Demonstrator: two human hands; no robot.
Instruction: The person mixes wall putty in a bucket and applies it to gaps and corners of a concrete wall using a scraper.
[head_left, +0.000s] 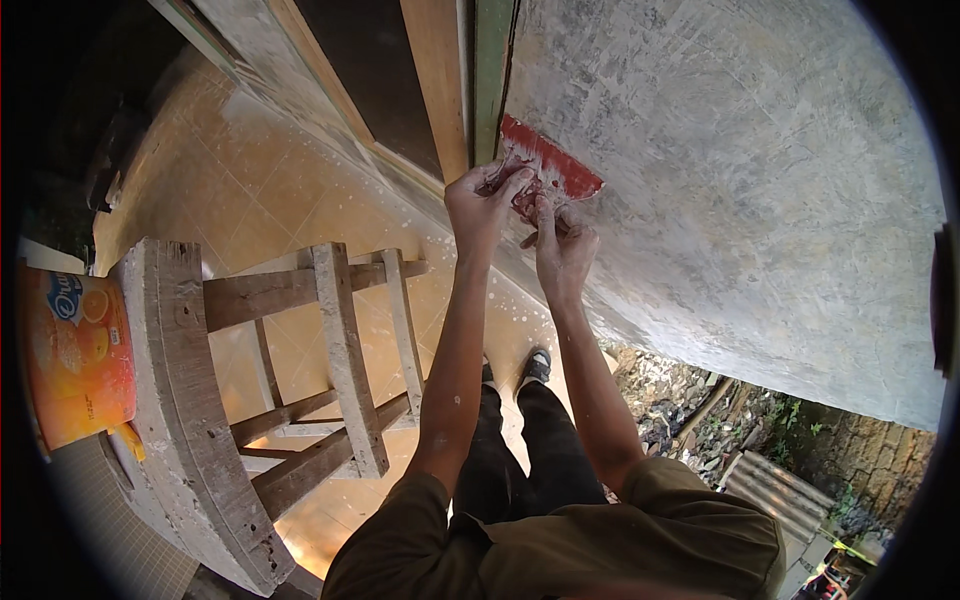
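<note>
— What do you hold?
— One red scraper [560, 165]. My left hand [488, 198] is half closed, its thumb and fingers pinching the scraper's near side; my right hand [568, 250] is also half closed and grips this same side.
— And where is the scraper?
— Just to the right of the green post [488, 75], by the grey wall [720, 180]. One corner comes very near to the post; whether it touches, I cannot tell. Whitish paste is on the red blade, and my fingers are smeared too.
— What else is around the post?
— Directly on its left, a wooden board [436, 70]. Well apart from the post, to its lower left, stands a wooden trestle [345, 360]; farther left of the post, an orange bucket [85, 370]. To the post's lower right lies rubble [655, 385].
</note>
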